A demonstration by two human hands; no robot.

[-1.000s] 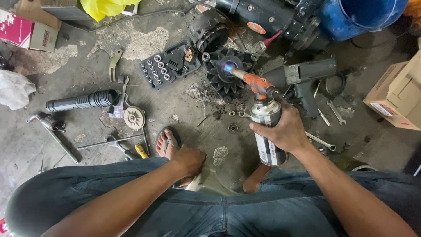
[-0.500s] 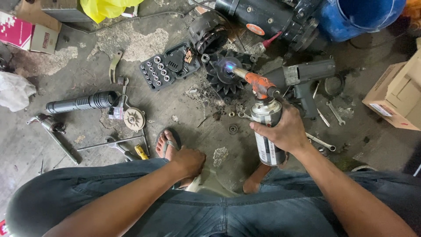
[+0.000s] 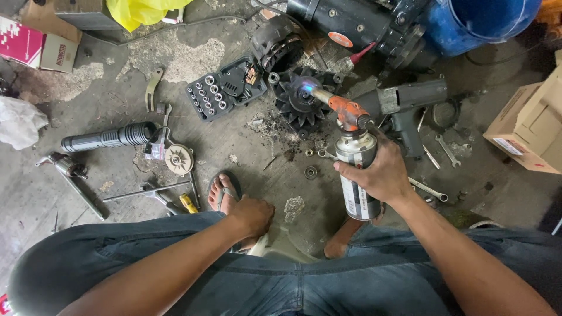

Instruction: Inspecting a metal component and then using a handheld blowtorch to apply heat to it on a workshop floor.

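The right hand [image 3: 377, 172] is gripping the gas torch [image 3: 354, 158], flaming the fan part [image 3: 301, 102]; left hand [image 3: 253, 215] is resting loosely curled near it

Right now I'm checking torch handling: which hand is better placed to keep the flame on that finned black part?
Right. The right hand grips the gas torch, its nozzle aimed at the finned black part. The left hand rests near the sandalled foot, away from it.

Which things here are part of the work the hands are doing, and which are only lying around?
In use:
- right hand gripping the gas torch
- finned black rotor part under the flame

Lying about:
- left hand, resting by the foot
- socket set
- black cylinder
- power drill
- wrenches
- cardboard box
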